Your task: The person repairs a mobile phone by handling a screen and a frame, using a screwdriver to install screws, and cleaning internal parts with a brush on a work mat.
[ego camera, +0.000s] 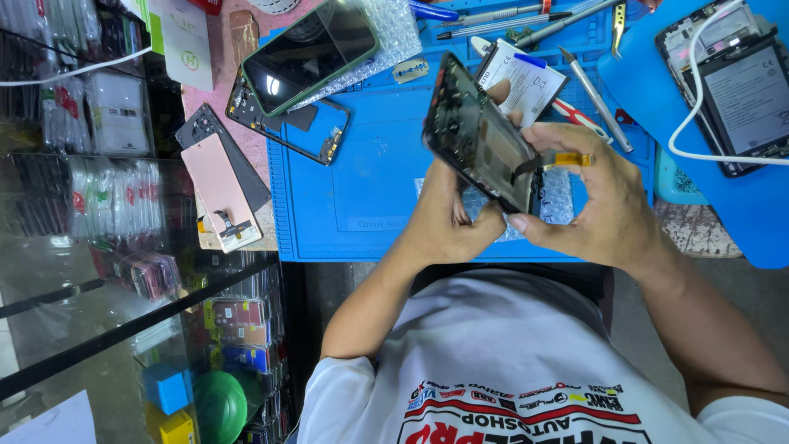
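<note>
Head cam only, looking down over a blue work mat (pixel 370 189) that covers most of the bench. The mat's near edge runs right along the bench edge in front of the person, and the middle of it is mostly bare, so that's the open room; the far edge is lined with tools and the left edge butts up against a pinkish strip of bench.

Both hands are up above the mat's near-middle, holding an opened phone frame (pixel 477 136), tilted so its inside faces the camera. It's dark, with bare internals showing and a thin flex cable with an orange-yellow end (pixel 571 159) sticking out to the right. The left hand (pixel 448 218) is wrapped around its lower edge from underneath. The right hand (pixel 604 201) pinches the right side, thumb and forefinger closed around the flex cable area; can't quite tell if it's gripping the cable itself or just the frame beside it.

Counting: one green-edged phone (pixel 308 53) on bubble wrap at the far left, one empty frame (pixel 292 123) just beside it, one pink back panel (pixel 218 189) on the bench strip, one white-labelled battery (pixel 526 82) behind the held frame, one more opened phone (pixel 735 90) with a white cable at the far right, and several tweezers and drivers (pixel 592 90).
</note>
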